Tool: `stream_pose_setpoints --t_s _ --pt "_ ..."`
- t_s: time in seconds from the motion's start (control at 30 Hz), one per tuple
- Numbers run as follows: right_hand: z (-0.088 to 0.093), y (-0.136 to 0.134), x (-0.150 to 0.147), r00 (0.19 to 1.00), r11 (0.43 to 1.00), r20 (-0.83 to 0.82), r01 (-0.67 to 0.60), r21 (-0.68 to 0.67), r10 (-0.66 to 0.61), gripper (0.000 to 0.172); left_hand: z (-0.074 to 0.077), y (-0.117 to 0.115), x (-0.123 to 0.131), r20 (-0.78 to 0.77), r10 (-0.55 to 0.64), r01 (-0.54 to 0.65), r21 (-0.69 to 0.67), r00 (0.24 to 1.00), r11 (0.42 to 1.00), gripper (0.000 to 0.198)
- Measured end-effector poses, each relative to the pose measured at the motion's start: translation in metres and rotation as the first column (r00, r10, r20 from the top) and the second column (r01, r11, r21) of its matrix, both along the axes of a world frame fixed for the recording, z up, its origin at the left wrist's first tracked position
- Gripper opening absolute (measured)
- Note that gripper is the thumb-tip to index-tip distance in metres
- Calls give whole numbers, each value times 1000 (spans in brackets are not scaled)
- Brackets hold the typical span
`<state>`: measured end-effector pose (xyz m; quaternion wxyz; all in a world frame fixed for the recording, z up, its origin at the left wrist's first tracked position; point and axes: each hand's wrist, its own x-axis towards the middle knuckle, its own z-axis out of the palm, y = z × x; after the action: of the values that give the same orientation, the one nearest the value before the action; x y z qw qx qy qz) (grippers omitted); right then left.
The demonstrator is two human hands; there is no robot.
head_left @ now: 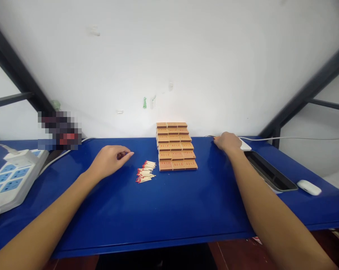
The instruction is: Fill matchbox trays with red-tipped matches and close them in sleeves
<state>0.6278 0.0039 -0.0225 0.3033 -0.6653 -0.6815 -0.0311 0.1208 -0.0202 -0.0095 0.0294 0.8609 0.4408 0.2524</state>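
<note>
My left hand (110,160) hovers over the blue table, its fingers curled in and the thumb close to the forefinger. Nothing shows in its grip. Just right of it lies a loose pile of matches (146,172) with red heads and pale sticks. Matchboxes (177,147), orange-brown, stand in a stepped stack of several rows against the wall. Near the table's back edge, my right hand (228,141) is closed, back of the hand up. A small orange-brown end of a matchbox (215,138) peeks out at its fingertips, and the hand covers the rest.
A white power strip (12,180) with a plugged-in charger lies at the left. Right of my right forearm are a dark open case (270,170) and a white earbud case (309,187). Cables run along the back, and dark frame bars (306,86) slant down both sides.
</note>
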Motion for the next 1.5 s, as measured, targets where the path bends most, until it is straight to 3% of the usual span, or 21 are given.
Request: stream_pose_setpoints --t_s 0.07,0.13,0.17,0.2,0.27,0.3,0.37,0.47,0.67,0.73,0.83,0.9,1.03,1.13,1.23,1.3,1.4,1.5 --pt "16 -10 -14 994 993 -4 105 57 -105 26 -1 -7 7 40 -24 22 47 999 999 37" --pt "28 -26 -44 996 992 1 83 100 -84 30 -1 -16 15 115 -68 53 129 991 990 38" --pt "31 -35 -66 1000 994 -2 -14 108 14 36 -1 -22 19 151 -99 71 181 983 981 40" --pt "32 -45 -90 976 973 -57 -204 110 211 41 0 -28 24 164 -138 102 212 977 972 45" --pt "27 -65 -139 843 853 -134 -521 29 520 39 0 -38 32 166 -217 177 225 962 958 55" --pt "22 -73 -161 786 796 -162 -605 -5 597 38 -1 -41 36 160 -254 216 223 954 951 58" --pt "11 -86 -194 719 739 -263 -673 -32 644 38 -3 -45 41 116 -313 284 216 943 934 51" --pt "-2 -93 -211 673 724 -369 -690 -2 641 38 -8 -45 44 74 -339 317 218 938 923 32" --pt "-2 -95 -209 589 824 -690 -566 20 421 48 -4 -46 47 179 -262 230 180 948 956 24" --pt "0 -99 -213 540 800 -740 -599 -5 400 42 -3 -48 47 203 -250 214 187 947 959 24" --pt "-1 -104 -220 456 716 -796 -697 -42 398 35 -6 -49 48 213 -272 229 207 938 951 26" --pt "-2 -104 -223 430 709 -825 -703 -53 366 35 -9 -49 48 200 -286 239 229 937 944 27" --pt "4 -95 -215 520 835 -809 -546 -68 274 45 -8 -45 44 132 -257 218 257 957 942 32" --pt "25 -88 -186 633 911 -727 -411 -22 268 47 0 -39 34 35 -185 174 208 982 962 36" --pt "50 -83 -138 755 863 -585 -473 -176 295 46 10 -28 18 -68 -134 140 85 989 987 36" --pt "61 -81 -104 848 785 -463 -463 -411 258 54 14 -17 8 -102 -101 97 -41 990 994 37" --pt "63 -76 -66 949 736 -287 -287 -613 130 62 18 -3 -4 -114 -92 70 -180 989 981 39" --pt "55 -69 -51 979 683 -184 -196 -703 91 52 19 3 -5 -99 -115 96 -183 988 978 37"
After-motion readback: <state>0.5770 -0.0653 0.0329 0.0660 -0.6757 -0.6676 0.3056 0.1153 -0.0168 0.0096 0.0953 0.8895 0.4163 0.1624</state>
